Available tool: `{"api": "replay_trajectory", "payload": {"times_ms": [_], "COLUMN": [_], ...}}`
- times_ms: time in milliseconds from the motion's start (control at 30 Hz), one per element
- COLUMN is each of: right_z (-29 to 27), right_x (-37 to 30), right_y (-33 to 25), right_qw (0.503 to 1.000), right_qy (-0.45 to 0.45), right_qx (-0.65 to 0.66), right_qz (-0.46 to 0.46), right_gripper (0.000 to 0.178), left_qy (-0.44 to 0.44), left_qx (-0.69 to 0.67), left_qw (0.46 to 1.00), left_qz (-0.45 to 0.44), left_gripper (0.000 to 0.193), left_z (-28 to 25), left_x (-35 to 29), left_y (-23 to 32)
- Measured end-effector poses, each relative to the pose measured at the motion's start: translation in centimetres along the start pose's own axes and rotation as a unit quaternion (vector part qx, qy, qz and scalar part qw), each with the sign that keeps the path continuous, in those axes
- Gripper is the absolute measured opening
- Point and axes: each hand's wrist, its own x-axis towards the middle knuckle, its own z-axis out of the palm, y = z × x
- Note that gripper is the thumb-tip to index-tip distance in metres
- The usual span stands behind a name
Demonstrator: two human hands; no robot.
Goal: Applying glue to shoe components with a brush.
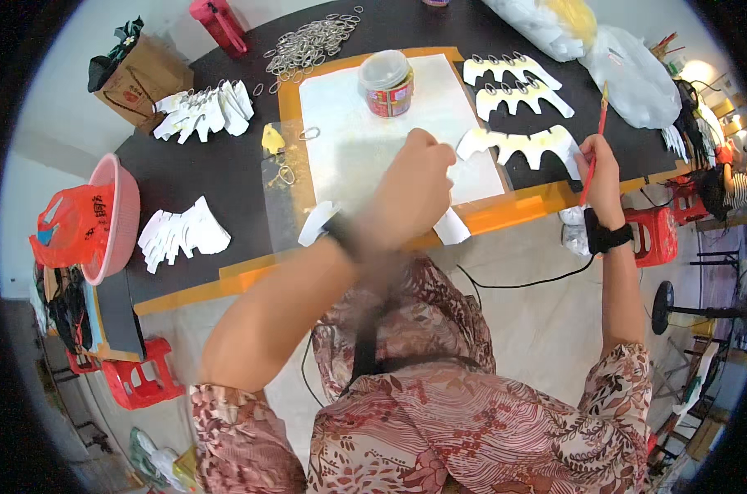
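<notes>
My right hand grips a slim red brush, bristles up and tipped yellow. It is beside the right end of a white scalloped piece with a yellowish smear along its upper edge. Over the white sheet, my left hand is closed with fingertips pressed together; anything in them is hidden. Another white piece shows at both sides of my left wrist, its middle covered. Behind my left hand stands a tub with a red label and a clear rim.
Metal rings lie heaped at the back. Finished-looking white pieces with rings lie at the right, more at the left. A stack of white pieces lies near a pink basket. Orange tape lines the table's front edge.
</notes>
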Motion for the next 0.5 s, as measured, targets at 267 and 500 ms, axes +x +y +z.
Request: {"api": "replay_trajectory", "payload": {"times_ms": [267, 500], "right_z": [0.6, 6.7], "right_x": [-1.3, -8.0], "right_y": [-2.4, -16.8], "right_qw": [0.985, 0.985], "right_qy": [0.149, -0.048], "right_qx": [-0.045, 0.143], "right_qz": [-0.073, -0.085], "right_gripper": [0.018, 0.028], "left_qy": [0.101, 0.206], "left_qx": [0.131, 0.081], "left_qw": [0.982, 0.951], "left_qz": [-0.091, -0.217], "left_gripper": [0.025, 0.031], "left_z": [-6.8, -2.9], "left_x": [-13.0, -15.6], "left_y": [-0.1, -3.5]}}
